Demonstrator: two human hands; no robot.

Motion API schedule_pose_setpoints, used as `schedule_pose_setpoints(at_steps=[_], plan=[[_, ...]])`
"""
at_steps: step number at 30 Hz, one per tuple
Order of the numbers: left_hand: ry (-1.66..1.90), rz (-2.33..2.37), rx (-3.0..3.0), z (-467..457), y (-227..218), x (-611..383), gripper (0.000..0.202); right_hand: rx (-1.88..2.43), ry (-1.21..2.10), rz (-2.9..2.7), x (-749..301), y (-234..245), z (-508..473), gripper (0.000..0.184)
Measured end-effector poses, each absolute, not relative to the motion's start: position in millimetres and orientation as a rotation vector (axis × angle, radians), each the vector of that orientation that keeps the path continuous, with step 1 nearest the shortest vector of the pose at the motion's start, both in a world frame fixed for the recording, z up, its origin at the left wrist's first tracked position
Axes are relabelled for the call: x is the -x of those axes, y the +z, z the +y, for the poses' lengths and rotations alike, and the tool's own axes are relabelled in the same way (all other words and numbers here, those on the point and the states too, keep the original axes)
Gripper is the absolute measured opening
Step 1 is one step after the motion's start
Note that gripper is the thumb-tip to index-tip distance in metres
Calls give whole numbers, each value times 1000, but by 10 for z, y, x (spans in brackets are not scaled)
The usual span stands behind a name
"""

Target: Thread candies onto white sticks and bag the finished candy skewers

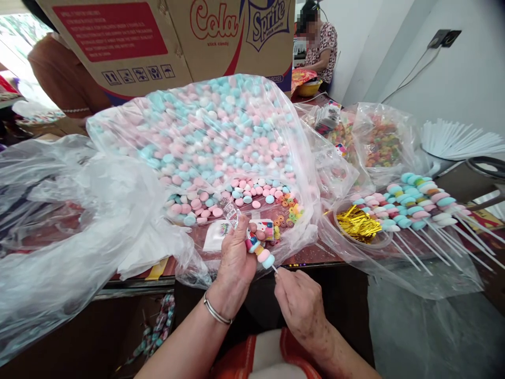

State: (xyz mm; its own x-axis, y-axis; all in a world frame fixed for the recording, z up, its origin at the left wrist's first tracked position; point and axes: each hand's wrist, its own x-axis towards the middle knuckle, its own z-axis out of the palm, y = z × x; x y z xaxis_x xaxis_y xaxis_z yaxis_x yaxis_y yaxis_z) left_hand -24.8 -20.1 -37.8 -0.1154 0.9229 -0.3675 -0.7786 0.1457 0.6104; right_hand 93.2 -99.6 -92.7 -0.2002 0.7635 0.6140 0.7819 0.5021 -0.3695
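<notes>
My left hand [236, 260] is closed round the upper part of a candy skewer [265, 257] threaded with pink and blue round candies. Printed clear wrapping [232, 211] sticks up past the fingers, and a colourful printed piece shows by the fingertips. Below the candies, my right hand [300, 297] pinches the white stick. Just beyond the hands lie loose pink, blue and white candies [252, 189] and small coloured candy rings [291, 209]. A white printed packet [215, 236] lies left of the fingers.
A large plastic bag of candies [221, 121] spreads over the table before a cardboard box [165, 42]. Finished-looking skewers [414, 202] lie right, beside a tub of gold ties [357, 223]. White sticks [460, 139] stand behind. A person [321, 50] sits far back; another's brown sleeve [65, 73] is left.
</notes>
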Motion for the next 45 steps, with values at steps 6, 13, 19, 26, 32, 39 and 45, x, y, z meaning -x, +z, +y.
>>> schedule_pose_setpoints(at_steps=[6, 13, 19, 26, 32, 39, 45], plan=[[1446, 886, -272, -299, -420, 144, 28, 1303, 58, -1880, -861, -930, -996, 23], [1389, 914, -458, -584, -476, -35, 19, 1285, 1196, -1346, -827, -880, -929, 31], [1431, 822, -476, -357, -242, 257, 32, 987, 1671, -1056, -918, -676, -872, 29], [1517, 779, -326, -45, -102, 418, 20, 1104, 1488, -1442, -977, -627, -942, 26], [1493, 774, -317, -120, -230, 288, 23, 1319, 809, -1780, -1000, -697, -1005, 29], [1433, 706, -363, -254, -285, 110, 21, 1319, 748, -1716, -895, -736, -964, 29], [1337, 764, -528, -418, -426, 6, 32, 1299, 822, -1644, -851, -745, -894, 30]])
